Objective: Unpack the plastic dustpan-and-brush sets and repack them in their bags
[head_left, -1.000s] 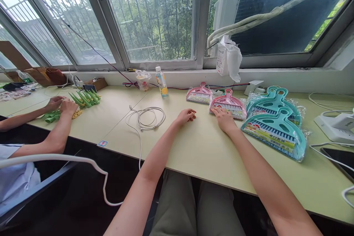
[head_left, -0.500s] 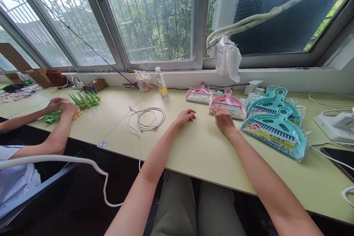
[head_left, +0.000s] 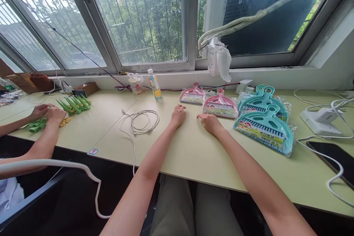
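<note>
My left hand (head_left: 178, 115) rests on the table with its fingers loosely bent and apart, holding nothing. Just in front of the near pink dustpan and brush set (head_left: 220, 107), my right hand (head_left: 210, 122) lies low over the table, its fingers reaching left and partly hidden behind the hand; no object shows in it. A second pink dustpan set (head_left: 193, 94) lies farther back, beyond my left hand. To the right of my right hand, several teal dustpan and brush sets (head_left: 267, 129) overlap in a pile. All the sets are wrapped in clear plastic.
A coiled white cable (head_left: 143, 121) lies left of my hands, with a drink bottle (head_left: 155, 84) behind it. A power strip (head_left: 320, 122) and a phone (head_left: 334, 158) sit at right. At far left, a co-worker's hands (head_left: 49, 113) handle green pieces.
My right hand has drawn back from the near pink dustpan set toward me. My left hand stays over the table, its fingers turned more forward. The view has shifted slightly right.
</note>
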`<state>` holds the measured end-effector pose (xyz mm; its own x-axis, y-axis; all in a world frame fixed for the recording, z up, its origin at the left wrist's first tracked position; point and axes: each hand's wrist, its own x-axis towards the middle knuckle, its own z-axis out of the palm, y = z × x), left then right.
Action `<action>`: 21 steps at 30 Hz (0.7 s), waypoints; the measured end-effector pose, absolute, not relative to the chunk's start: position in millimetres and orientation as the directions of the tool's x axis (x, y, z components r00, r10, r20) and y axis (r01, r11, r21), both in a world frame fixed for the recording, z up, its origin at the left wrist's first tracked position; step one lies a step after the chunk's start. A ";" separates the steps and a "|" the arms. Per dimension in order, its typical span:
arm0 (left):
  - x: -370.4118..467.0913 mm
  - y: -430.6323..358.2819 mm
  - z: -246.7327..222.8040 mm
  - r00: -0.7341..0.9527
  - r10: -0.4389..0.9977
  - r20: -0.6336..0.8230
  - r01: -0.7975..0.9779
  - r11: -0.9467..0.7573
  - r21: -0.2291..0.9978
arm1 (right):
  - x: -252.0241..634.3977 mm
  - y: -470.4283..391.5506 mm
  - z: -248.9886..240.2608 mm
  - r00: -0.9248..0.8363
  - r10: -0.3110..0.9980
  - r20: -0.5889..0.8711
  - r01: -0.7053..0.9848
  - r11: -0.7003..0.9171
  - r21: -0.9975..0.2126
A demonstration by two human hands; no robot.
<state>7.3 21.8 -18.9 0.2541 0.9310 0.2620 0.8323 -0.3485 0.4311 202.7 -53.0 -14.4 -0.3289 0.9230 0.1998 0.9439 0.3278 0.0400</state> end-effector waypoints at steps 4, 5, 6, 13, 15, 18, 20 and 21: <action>22.4 47.7 -19.5 0.353 0.897 0.265 0.869 -0.419 0.262 | 201.1 -54.3 -9.7 -0.319 0.930 0.180 0.947 0.319 0.029; 25.2 55.3 -20.0 0.383 0.889 0.251 0.864 -0.441 0.244 | 200.9 -54.0 -9.1 -0.318 0.932 0.176 0.948 0.318 0.027; 27.2 63.1 -20.5 0.411 0.881 0.234 0.856 -0.461 0.235 | 200.7 -53.6 -8.8 -0.319 0.932 0.172 0.947 0.319 0.026; 22.8 102.8 -22.4 0.377 0.913 0.155 0.855 -0.408 0.322 | 201.3 -49.7 -12.6 -0.337 0.923 0.187 0.941 0.338 0.030; 21.2 105.0 -22.2 0.362 0.921 0.144 0.865 -0.389 0.317 | 201.5 -48.9 -13.8 -0.342 0.920 0.191 0.939 0.344 0.027; 20.7 101.9 -21.5 0.355 0.926 0.126 0.876 -0.377 0.302 | 201.7 -48.1 -14.9 -0.337 0.922 0.188 0.940 0.340 0.020; 20.2 97.5 -20.9 0.355 0.927 0.118 0.878 -0.374 0.299 | 201.7 -48.0 -15.0 -0.333 0.923 0.191 0.942 0.336 0.016; 19.6 95.0 -20.6 0.354 0.928 0.115 0.879 -0.373 0.298 | 201.6 -48.1 -14.9 -0.331 0.924 0.192 0.942 0.334 0.014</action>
<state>19.6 95.0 -20.6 0.3545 0.9279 0.1152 0.8788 -0.3727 0.2981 201.6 -48.1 -14.9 -0.3308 0.9239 0.1923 0.9423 0.3345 0.0138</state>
